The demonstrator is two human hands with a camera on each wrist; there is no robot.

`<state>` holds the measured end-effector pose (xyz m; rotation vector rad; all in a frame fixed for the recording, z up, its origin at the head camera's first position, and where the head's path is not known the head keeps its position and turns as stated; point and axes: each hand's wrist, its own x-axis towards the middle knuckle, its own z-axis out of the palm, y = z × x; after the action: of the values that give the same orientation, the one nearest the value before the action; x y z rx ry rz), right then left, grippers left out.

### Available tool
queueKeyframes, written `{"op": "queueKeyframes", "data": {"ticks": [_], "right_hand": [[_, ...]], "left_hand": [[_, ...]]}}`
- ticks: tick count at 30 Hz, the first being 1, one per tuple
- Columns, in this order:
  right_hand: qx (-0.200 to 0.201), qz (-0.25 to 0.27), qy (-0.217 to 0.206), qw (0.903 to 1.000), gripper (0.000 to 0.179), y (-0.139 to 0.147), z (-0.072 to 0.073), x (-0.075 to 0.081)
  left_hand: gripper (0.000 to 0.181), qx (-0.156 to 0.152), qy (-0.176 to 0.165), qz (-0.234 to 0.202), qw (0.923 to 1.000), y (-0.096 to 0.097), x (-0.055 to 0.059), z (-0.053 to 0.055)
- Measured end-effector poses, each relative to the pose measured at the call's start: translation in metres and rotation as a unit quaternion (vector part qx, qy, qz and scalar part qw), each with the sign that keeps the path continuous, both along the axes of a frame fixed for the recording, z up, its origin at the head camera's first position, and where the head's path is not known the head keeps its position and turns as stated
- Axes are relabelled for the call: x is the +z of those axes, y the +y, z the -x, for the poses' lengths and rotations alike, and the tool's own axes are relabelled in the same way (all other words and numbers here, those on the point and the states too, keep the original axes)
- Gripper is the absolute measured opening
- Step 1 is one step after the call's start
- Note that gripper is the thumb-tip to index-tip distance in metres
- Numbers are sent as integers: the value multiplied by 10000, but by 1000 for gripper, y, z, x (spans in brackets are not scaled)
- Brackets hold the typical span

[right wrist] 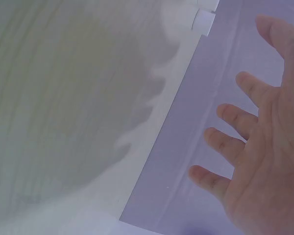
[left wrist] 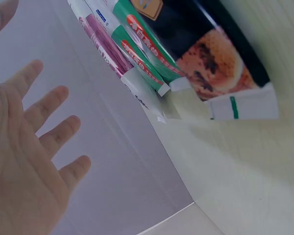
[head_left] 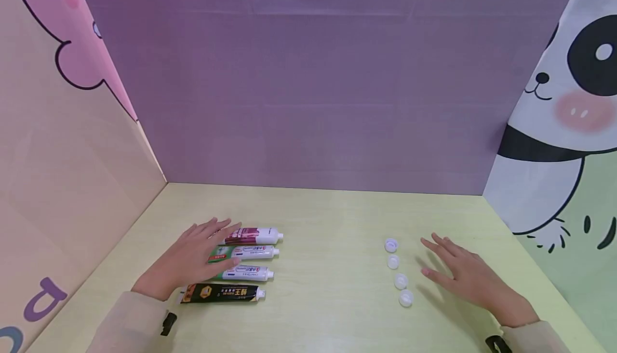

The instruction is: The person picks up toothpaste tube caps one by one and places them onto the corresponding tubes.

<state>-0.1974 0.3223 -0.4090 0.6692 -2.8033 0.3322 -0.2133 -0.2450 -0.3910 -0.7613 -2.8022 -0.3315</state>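
Observation:
Uncapped toothpaste tubes lie in a column on the left of the table, nozzles pointing right: a maroon-and-white tube farthest back, a green-and-white tube, a second green-and-white tube, and a black tube nearest. My left hand hovers over their left ends with fingers spread, hiding part of them; in the left wrist view its palm holds nothing. Several white caps stand in a line right of the middle. Beside them, my right hand is held above the table, fingers apart, gripping nothing.
The pale wooden table meets a purple back panel. A pink cartoon side panel stands at the left, and a panda-printed panel at the right. Dark straps show near the sleeves.

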Motion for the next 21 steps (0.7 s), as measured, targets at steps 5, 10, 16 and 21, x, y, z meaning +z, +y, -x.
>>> {"op": "queueKeyframes", "data": {"ticks": [5,10,16,21], "right_hand": [[152,145,-5,9998,58,-5,-2,0],[261,166,22,9995,57,-10,-4,2],[407,165,-51,9990,56,-15,-8,4],[558,162,-15,9983,55,-17,-9,3]], "left_hand": [[70,-186,-51,-70,9998,1,0,-2],[66,-240,-280,-163,9992,2,-2,-1],[57,-366,-654,-377,9965,5,-2,-1],[53,-446,-908,-470,9938,6,-2,-3]]}}
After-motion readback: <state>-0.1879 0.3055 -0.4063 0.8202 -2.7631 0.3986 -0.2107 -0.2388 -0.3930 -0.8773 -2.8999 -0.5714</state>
